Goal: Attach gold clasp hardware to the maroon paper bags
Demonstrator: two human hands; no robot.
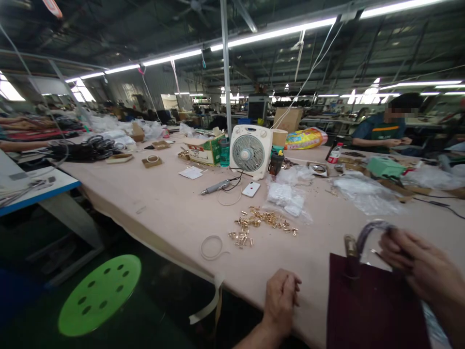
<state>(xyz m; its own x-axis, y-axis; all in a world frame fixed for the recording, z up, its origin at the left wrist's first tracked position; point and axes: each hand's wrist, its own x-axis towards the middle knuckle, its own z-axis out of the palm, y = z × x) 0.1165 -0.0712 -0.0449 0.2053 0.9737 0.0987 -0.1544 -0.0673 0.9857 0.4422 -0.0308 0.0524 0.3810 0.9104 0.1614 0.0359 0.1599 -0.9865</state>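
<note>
A dark maroon bag (370,305) stands at the near right edge of the long beige table (163,203). My right hand (417,266) is closed on its wrapped handle (370,230) beside a brass fitting. My left hand (281,295) rests on the table edge to the left of the bag, fingers curled into a loose fist with nothing visible in them. A scatter of small brass fittings (259,224) lies on the table beyond my left hand.
A white desk fan (250,150), a phone (251,189), a grey hand tool (216,187), plastic bags (290,191) and a tape ring (211,247) lie on the table. A green stool (100,293) stands below left. A person in green (385,131) works far right.
</note>
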